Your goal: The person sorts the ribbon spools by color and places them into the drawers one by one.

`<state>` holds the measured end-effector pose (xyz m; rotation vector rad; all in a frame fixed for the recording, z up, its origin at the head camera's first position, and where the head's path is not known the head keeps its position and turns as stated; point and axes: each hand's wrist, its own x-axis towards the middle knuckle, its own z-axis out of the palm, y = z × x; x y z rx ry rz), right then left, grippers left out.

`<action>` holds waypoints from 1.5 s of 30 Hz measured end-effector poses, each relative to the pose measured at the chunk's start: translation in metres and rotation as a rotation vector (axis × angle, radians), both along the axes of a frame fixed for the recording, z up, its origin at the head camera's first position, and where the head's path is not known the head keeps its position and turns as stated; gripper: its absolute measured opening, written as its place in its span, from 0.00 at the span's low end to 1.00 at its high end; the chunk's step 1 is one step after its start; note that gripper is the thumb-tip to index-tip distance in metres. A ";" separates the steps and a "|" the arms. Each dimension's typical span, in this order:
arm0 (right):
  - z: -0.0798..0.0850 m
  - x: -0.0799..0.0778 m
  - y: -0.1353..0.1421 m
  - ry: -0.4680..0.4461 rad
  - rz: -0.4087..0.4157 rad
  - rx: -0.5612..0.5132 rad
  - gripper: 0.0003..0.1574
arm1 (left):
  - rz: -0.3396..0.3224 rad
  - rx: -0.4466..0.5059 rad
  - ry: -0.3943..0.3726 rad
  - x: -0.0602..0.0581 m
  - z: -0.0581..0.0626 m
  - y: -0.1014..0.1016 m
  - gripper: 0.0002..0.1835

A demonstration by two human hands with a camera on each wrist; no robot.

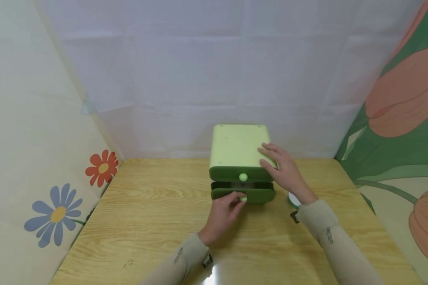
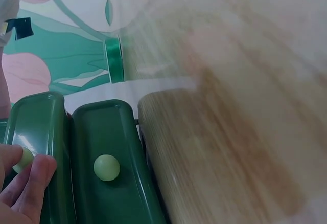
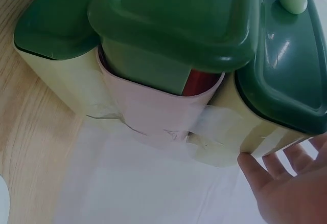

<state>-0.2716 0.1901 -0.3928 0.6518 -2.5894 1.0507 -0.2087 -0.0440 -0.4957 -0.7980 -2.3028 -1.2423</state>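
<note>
A small drawer cabinet [image 1: 239, 144] with a light green top and dark green drawer fronts stands at the back of the table. Its middle drawer [image 3: 173, 17] is pulled partway out, and something red [image 3: 200, 82] shows inside. My left hand [image 1: 221, 215] pinches that drawer's pale green knob [image 2: 23, 160] between thumb and fingers. Below it, the bottom drawer [image 2: 104, 132] with its own round knob [image 2: 107, 168] is closed, as is the top drawer [image 1: 221, 173]. My right hand [image 1: 285, 168] rests on the cabinet's right top edge, fingers spread and fairly straight.
A round white item with a green side [image 1: 293, 201] lies on the wood-grain table [image 1: 146, 221], right of the cabinet and partly behind the right wrist. White sheeting [image 1: 185, 71] hangs behind the table. Flower-patterned panels [image 1: 403, 93] stand at both sides.
</note>
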 end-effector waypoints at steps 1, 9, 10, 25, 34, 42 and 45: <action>0.000 0.000 0.000 0.001 -0.001 0.001 0.30 | 0.001 0.001 0.002 -0.002 0.000 0.000 0.07; 0.000 -0.002 0.000 0.006 -0.002 -0.002 0.30 | 0.003 0.008 -0.020 -0.014 -0.001 0.000 0.08; 0.000 -0.002 0.000 0.005 -0.001 -0.004 0.30 | 0.004 0.011 -0.029 -0.015 -0.002 0.000 0.08; 0.000 -0.001 0.000 0.000 -0.009 0.002 0.30 | 0.020 0.014 -0.059 -0.023 0.001 0.001 0.07; 0.001 0.000 -0.001 0.000 -0.011 0.000 0.30 | 0.020 0.012 -0.070 -0.025 -0.002 0.001 0.08; 0.001 0.000 -0.001 0.006 -0.010 0.000 0.30 | 0.027 0.000 -0.064 -0.024 -0.002 0.001 0.08; 0.001 0.001 -0.001 0.011 -0.009 0.003 0.30 | 0.025 0.002 -0.060 -0.024 -0.002 0.001 0.08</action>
